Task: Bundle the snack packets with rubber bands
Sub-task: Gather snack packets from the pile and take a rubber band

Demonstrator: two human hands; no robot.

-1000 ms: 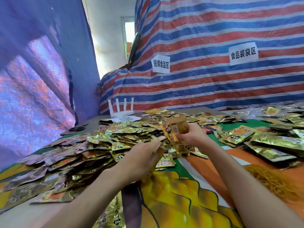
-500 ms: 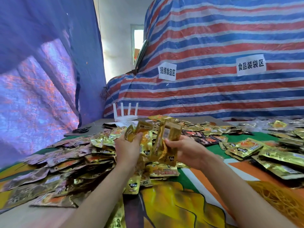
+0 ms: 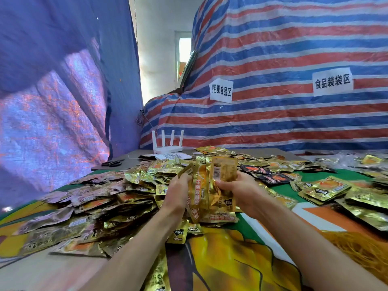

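Observation:
I hold a stack of gold snack packets point(image 3: 212, 190) upright above the table, between both hands. My left hand point(image 3: 176, 192) presses the stack's left side, fingers curled on a packet. My right hand point(image 3: 239, 192) grips the right side, thumb across the front. A big loose heap of gold packets point(image 3: 109, 202) covers the table to the left and behind. A mound of orange-yellow rubber bands point(image 3: 361, 250) lies at the right edge, apart from both hands.
Flat rows of gold packets point(image 3: 327, 190) lie on the right, with dark red-black packets point(image 3: 270, 175) behind them. A white router point(image 3: 167, 143) and black scissors point(image 3: 112, 163) sit at the far left. Striped tarpaulin point(image 3: 273, 114) with paper labels walls the back.
My left hand rose from the heap with packets and came in against the stack in my right hand. The two hands now hold one joined stack, upright.

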